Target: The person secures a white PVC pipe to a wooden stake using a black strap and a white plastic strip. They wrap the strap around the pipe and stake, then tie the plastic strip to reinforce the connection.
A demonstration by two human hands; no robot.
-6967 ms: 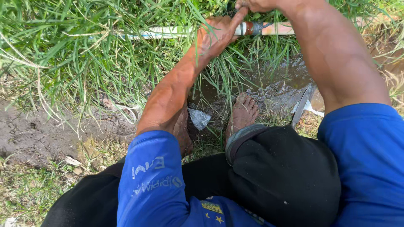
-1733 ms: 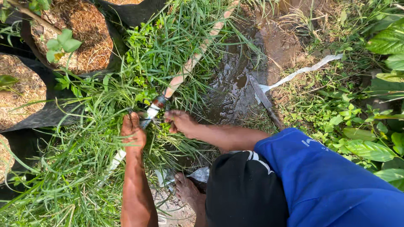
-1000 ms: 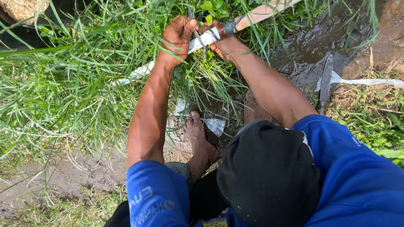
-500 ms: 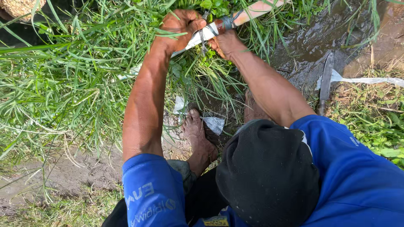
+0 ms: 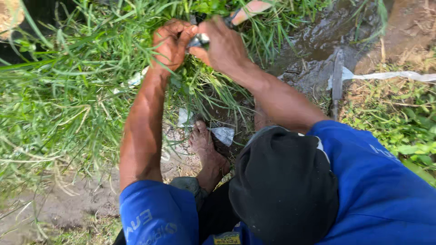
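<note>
Your left hand is clenched around the pipe where it comes up out of the grass, and your right hand is closed over the dark joint just beside it, thumbs nearly touching across the fitting. The pipe runs on past your right hand toward the upper edge, its far stretch showing pale and muddy. From the way both fists bear on the same short section, you seem to be in the middle of working the joint itself: holding one side fast while the other side is pressed or turned. How far the two ends are seated I cannot tell, since your fingers cover the seam. The next move calls for a firm, square hold with the left hand so the pipe does not flex in the grass, and a straight, even effort from the right so the fitting does not cock to one side. The ground is wet: there is a puddle near your right arm, and your bare foot stands on mud, so keep your footing steady. A blade with a white handle lies in the mud to your right, well apart from both hands.
</note>
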